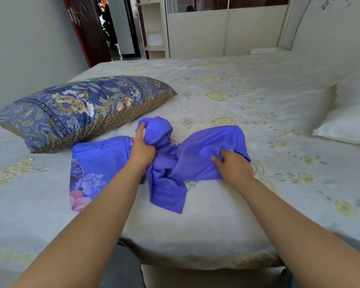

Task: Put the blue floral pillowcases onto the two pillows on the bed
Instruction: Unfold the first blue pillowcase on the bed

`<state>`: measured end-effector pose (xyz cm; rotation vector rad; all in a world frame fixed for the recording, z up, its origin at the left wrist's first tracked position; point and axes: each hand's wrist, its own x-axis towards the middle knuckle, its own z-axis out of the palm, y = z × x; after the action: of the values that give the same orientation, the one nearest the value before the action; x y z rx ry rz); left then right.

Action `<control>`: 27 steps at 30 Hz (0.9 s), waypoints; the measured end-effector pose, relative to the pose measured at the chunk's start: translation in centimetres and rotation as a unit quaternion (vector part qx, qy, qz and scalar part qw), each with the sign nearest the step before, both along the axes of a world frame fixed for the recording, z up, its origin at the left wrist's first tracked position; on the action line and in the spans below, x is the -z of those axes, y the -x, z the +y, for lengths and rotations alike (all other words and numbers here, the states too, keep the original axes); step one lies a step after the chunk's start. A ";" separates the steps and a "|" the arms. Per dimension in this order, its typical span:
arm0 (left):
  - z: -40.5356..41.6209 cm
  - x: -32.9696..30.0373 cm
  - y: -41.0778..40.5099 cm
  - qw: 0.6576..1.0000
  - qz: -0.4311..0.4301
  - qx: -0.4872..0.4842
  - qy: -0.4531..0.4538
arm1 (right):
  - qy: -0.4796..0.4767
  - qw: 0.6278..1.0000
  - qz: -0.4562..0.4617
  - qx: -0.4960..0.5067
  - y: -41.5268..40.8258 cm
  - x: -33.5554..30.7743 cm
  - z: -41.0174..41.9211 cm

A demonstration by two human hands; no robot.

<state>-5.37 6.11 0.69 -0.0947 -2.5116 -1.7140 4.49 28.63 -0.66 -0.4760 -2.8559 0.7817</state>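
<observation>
A crumpled blue pillowcase [206, 150] lies in the middle of the bed, mostly showing its plain blue inside. My left hand [142, 148] grips a bunched part of it. My right hand [232, 166] pinches its right side against the bed. A second blue floral pillowcase [92, 171] lies flat to the left, with pink and purple flowers showing. One pillow [79, 111] in a dark blue floral cover rests at the left. A white pillow [347, 125] lies at the right edge.
The bed [227, 90] has a pale sheet with yellow flower motifs. Its front edge is right before me. A cream headboard [328, 28] stands at the right. An open dark door [87, 32] and a white wardrobe [197, 32] stand beyond the bed.
</observation>
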 end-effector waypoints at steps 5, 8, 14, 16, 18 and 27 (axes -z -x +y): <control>-3.5 -3.2 1.2 0.980 0.101 -0.143 -0.091 | 0.315 0.862 0.344 0.197 0.5 -3.1 4.2; -6.9 -3.7 2.0 0.979 0.047 -0.200 0.013 | 0.316 0.816 0.365 0.319 -0.4 -3.9 9.5; -6.3 -0.7 0.3 0.867 0.125 -0.185 0.445 | -0.007 0.920 0.254 0.297 -2.0 -1.4 10.9; -2.9 -0.6 -1.4 0.847 0.277 -0.092 0.444 | -0.056 0.948 0.284 0.134 -1.7 -1.6 8.3; 0.8 -0.4 -3.8 0.838 0.292 0.089 0.452 | -0.018 0.981 0.174 -0.080 -1.7 -1.6 5.3; 0.9 5.0 -6.0 0.735 0.332 0.147 0.572 | -0.147 0.960 -0.171 -0.167 -2.5 0.9 4.0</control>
<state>0.62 7.02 -4.28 -0.9991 -2.5224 0.1690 6.99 32.68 -1.57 -0.0924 -3.3549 0.3206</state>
